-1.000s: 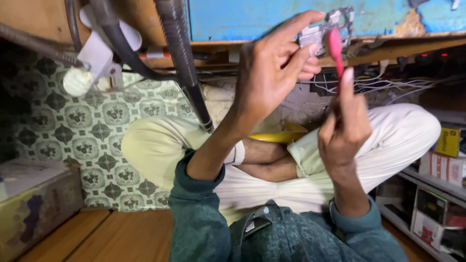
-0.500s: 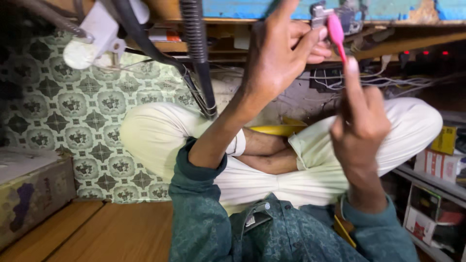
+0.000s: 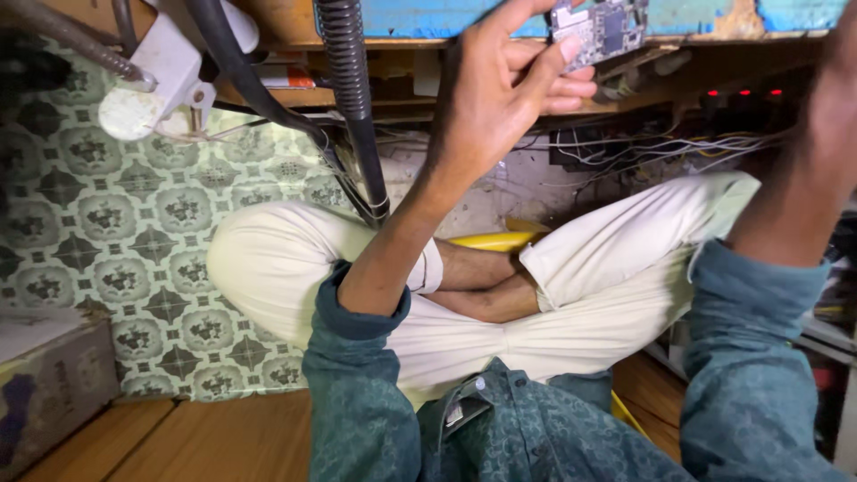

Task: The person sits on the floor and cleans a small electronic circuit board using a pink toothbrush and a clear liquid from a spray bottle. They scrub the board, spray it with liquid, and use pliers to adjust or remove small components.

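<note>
Up near the top edge, the left hand (image 3: 500, 98) pinches a small circuit board (image 3: 600, 27), thumb on its near face and fingers curled behind it; the board is flat, grey, studded with tiny metal parts, and lifted against a chipped blue painted panel (image 3: 446, 18). Over at the right edge the right hand (image 3: 835, 98) is raised and partly out of view, so whether its fingers are spread or curled cannot be told. Half a second ago that hand stood nearer the middle, holding a pink tool close to the board; now the tool is out of sight. Both sleeves are dark teal patterned cloth. Below, crossed legs in smooth cream trousers (image 3: 589, 277) rest on a green tile-patterned floor covering (image 3: 116, 241). A ribbed black hose (image 3: 353, 107) hangs down left of the forearm, beside a white plastic lamp head (image 3: 152, 80). A worn, printed cardboard box (image 3: 49, 379) sits at lower left; its label is too blurred to make out
</note>
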